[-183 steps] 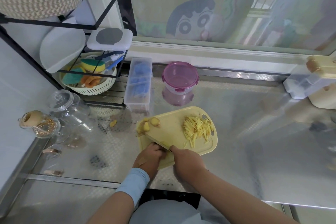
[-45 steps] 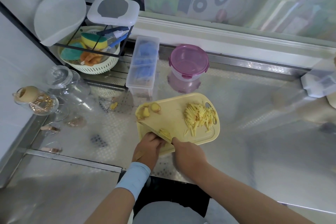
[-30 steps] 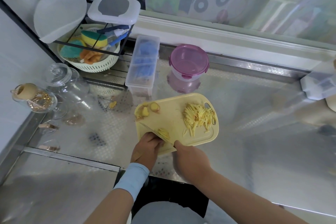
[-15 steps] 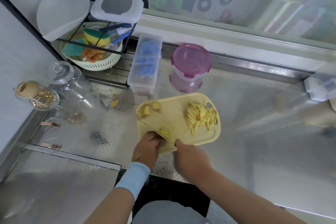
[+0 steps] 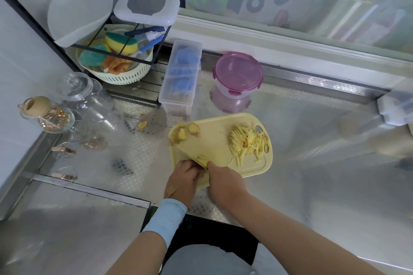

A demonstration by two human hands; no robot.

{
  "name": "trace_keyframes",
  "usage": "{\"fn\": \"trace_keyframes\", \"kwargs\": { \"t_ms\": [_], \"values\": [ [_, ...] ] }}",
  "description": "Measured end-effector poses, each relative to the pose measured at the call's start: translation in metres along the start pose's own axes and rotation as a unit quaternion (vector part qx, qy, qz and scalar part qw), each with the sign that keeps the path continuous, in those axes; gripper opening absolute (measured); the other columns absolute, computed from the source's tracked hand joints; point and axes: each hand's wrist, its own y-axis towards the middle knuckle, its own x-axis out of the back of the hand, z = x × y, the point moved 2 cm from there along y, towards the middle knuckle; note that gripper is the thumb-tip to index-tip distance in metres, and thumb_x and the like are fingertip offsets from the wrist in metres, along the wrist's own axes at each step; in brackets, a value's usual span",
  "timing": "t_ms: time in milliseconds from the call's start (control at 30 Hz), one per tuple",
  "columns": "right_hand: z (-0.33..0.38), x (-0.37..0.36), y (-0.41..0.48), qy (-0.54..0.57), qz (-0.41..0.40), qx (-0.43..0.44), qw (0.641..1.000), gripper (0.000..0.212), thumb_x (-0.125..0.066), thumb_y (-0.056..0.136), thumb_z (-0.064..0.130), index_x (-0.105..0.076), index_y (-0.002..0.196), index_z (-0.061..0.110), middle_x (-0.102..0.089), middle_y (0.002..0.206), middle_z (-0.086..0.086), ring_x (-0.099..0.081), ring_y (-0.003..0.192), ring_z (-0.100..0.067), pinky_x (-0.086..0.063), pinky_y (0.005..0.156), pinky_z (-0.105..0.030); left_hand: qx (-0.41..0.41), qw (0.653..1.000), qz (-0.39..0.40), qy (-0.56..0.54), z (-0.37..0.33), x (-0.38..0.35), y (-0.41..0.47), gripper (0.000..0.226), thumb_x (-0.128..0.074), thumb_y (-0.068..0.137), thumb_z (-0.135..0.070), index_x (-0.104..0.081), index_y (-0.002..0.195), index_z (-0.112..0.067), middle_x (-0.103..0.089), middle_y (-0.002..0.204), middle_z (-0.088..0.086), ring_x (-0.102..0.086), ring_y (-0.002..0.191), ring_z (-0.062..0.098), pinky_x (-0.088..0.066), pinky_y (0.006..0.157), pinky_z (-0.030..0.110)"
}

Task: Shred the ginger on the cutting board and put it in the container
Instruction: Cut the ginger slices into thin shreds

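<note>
While the right hand (image 5: pixel 223 182) grips the knife (image 5: pixel 187 153), the left hand (image 5: pixel 182 177) pins ginger (image 5: pixel 202 159) on the cutting board (image 5: pixel 214 140), fingers curled just beside the blade; a slip could nick them.

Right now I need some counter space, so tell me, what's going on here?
A person is shredding ginger on the yellow cutting board. The left hand holds down the ginger piece while the right hand grips the knife cutting it. A pile of shreds lies on the board's right side, and uncut chunks sit at its far left corner. The pink-lidded container behind the board has its lid on.
</note>
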Motion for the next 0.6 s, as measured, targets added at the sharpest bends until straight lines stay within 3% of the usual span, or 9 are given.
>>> {"fn": "trace_keyframes", "kwargs": {
  "t_ms": [167, 433, 600],
  "values": [
    [-0.001, -0.001, -0.001, -0.001, -0.006, -0.001, 1.0, 0.023, -0.046, 0.089, 0.006, -0.03, 0.096, 0.021, -0.044, 0.071, -0.003, -0.048, 0.068, -0.033, -0.038, 0.058, -0.035, 0.011, 1.0, -0.004, 0.018, 0.0, 0.0, 0.001, 0.029, -0.05, 0.09, -0.028, -0.073, 0.086, -0.011, -0.065, 0.094, 0.001, -0.051, 0.092, 0.014, -0.048, 0.065, 0.029],
    [-0.017, -0.012, -0.025, 0.011, -0.04, 0.006, 0.999, 0.015, -0.04, 0.095, 0.016, -0.028, 0.093, 0.025, -0.05, 0.071, -0.004, -0.047, 0.059, -0.025, -0.03, 0.046, -0.033, 0.019, 1.0, -0.01, 0.022, 0.001, 0.0, -0.001, 0.031, -0.05, 0.088, -0.029, -0.074, 0.09, -0.01, -0.066, 0.097, 0.007, -0.051, 0.094, 0.015, -0.039, 0.076, 0.019],
    [-0.025, -0.02, -0.026, 0.009, -0.026, -0.014, 1.0, 0.021, -0.041, 0.094, 0.015, -0.025, 0.089, 0.027, -0.051, 0.071, -0.005, -0.051, 0.06, -0.027, -0.033, 0.047, -0.035, 0.023, 1.0, -0.008, 0.007, 0.001, 0.001, -0.001, 0.029, -0.052, 0.089, -0.03, -0.074, 0.091, -0.011, -0.066, 0.099, 0.005, -0.051, 0.096, 0.014, -0.036, 0.08, 0.013]
  ]
}}
